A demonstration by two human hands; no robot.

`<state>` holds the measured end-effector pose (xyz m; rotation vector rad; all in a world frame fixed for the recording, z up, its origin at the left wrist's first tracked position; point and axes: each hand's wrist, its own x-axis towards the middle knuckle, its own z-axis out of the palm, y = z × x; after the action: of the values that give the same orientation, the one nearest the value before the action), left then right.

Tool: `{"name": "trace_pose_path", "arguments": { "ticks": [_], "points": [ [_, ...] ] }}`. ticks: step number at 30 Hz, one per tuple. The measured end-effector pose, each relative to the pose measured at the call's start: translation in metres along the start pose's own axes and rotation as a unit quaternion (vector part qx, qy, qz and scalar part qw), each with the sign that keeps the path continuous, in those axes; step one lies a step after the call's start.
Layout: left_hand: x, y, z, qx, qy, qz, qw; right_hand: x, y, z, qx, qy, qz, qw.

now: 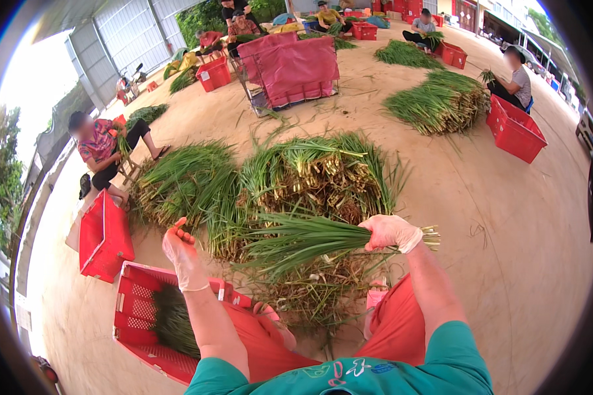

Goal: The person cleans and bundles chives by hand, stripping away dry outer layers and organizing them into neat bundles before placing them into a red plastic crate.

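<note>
My right hand (392,232), in a thin white glove, is closed round a bunch of long green chive-like stalks (303,238). The leaves fan out to the left and the pale cut ends stick out to the right of my fist. My left hand (183,250), also gloved but with bare reddish fingertips, is raised to the left of the bunch with its fingers apart and nothing in it. Beyond the bunch lies a heap of the same stalks (323,174), with brown root ends facing me. A red crate (130,309) stands below my left forearm, with green stalks (173,322) inside.
Trimmed leaves and roots (319,289) litter the floor between my legs. Another red crate (105,237) stands at the left, near a seated person (102,148) holding stalks. A pink-covered cart (290,72) is farther ahead. More heaps (438,102), crates (515,130) and seated people surround it.
</note>
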<state>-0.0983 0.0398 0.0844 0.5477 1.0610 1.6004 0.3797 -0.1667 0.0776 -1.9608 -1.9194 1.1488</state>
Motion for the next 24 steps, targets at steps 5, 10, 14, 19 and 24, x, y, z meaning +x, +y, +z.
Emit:
{"name": "trace_pose_path", "arguments": {
  "ticks": [5,10,14,19,24],
  "points": [
    [-0.092,-0.034,0.066,0.198,-0.228,0.098,0.948,-0.003,0.009,-0.002,0.042,0.001,0.065,0.997],
    [-0.129,-0.099,0.076,0.46,-0.356,0.256,0.772,0.005,-0.007,-0.001,0.041,-0.001,0.041,0.998],
    [-0.146,-0.115,0.086,0.526,-0.341,0.302,0.718,0.006,-0.004,0.003,-0.001,0.014,0.029,0.999],
    [-0.158,-0.119,0.087,0.549,-0.395,0.407,0.614,0.003,-0.011,0.001,-0.044,0.007,0.043,0.998],
    [-0.165,-0.121,0.087,0.498,-0.425,0.3,0.694,0.004,-0.013,0.005,-0.126,0.082,0.014,0.989]
  ]
}}
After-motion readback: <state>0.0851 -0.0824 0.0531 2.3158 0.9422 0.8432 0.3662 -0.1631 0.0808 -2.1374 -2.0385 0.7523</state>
